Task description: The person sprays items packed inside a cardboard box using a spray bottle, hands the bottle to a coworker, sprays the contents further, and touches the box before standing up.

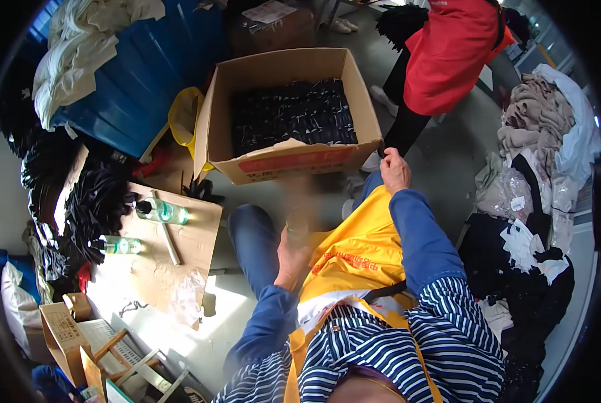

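Observation:
My left hand (293, 258) is in front of my yellow apron (354, 235), its fingers curled around something. A brownish, faintly greenish smear of motion rises from that hand toward the box, so what it holds is unclear. My right hand (395, 171) is closed, with its fingertips at a small dark thing beside the box's near right corner; I cannot make out what it is. Ahead stands an open cardboard box (213, 124), its near flap torn along the edge. Rows of folded black items with white threads or tags (293, 114) fill its bottom.
At left, a cardboard-covered table (149, 282) bears two clear bottles with pale green liquid (163, 211), a rod (169, 243) and black garments (99, 195). A blue bin (146, 74) stands behind. A person in red (441, 60) stands beyond the box. Clothes (535, 121) are heaped at right.

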Demonstrator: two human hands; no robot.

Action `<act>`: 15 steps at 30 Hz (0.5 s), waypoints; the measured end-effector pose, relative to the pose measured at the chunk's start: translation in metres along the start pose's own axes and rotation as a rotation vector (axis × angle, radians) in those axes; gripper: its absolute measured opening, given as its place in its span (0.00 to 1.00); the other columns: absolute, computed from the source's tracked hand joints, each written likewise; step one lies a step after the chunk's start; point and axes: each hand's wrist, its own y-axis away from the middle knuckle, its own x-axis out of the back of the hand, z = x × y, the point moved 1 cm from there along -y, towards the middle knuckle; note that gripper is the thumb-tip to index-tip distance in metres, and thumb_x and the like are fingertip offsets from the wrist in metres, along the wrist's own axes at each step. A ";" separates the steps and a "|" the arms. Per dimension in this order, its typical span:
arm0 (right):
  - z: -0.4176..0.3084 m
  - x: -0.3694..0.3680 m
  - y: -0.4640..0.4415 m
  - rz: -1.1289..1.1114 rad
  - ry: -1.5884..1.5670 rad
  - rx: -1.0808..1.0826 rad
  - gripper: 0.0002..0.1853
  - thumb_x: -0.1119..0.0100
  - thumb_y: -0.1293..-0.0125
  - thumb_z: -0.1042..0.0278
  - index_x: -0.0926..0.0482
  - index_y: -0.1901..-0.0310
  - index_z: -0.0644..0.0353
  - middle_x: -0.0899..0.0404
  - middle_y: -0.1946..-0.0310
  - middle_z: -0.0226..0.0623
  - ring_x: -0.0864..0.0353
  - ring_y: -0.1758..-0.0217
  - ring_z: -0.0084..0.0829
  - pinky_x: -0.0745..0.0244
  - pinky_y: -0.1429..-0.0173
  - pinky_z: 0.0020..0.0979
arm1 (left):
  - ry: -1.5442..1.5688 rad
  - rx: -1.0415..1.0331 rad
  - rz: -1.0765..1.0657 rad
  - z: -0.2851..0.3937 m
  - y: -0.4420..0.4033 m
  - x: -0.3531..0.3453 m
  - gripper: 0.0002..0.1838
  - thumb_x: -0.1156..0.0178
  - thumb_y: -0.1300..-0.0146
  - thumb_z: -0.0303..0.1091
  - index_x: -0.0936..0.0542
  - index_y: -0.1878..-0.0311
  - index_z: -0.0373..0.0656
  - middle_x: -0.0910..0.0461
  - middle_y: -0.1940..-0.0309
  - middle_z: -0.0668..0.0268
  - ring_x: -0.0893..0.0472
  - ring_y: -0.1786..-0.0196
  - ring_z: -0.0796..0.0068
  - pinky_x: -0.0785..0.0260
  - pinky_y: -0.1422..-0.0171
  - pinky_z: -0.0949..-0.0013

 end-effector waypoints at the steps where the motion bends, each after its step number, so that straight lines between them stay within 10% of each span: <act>1: -0.001 0.000 -0.002 0.008 -0.001 0.000 0.13 0.44 0.41 0.69 0.27 0.54 0.55 0.21 0.67 0.40 0.21 0.61 0.42 0.26 0.54 0.38 | -0.002 0.008 0.005 -0.004 -0.002 -0.002 0.30 0.36 0.58 0.29 0.29 0.47 0.39 0.22 0.60 0.63 0.23 0.56 0.67 0.32 0.48 0.67; 15: 0.001 -0.002 -0.004 0.020 0.006 0.026 0.13 0.44 0.41 0.70 0.28 0.54 0.55 0.20 0.68 0.38 0.21 0.62 0.41 0.26 0.56 0.38 | 0.021 -0.030 0.024 -0.003 -0.001 -0.006 0.29 0.35 0.55 0.28 0.30 0.45 0.40 0.22 0.58 0.63 0.23 0.54 0.70 0.33 0.46 0.70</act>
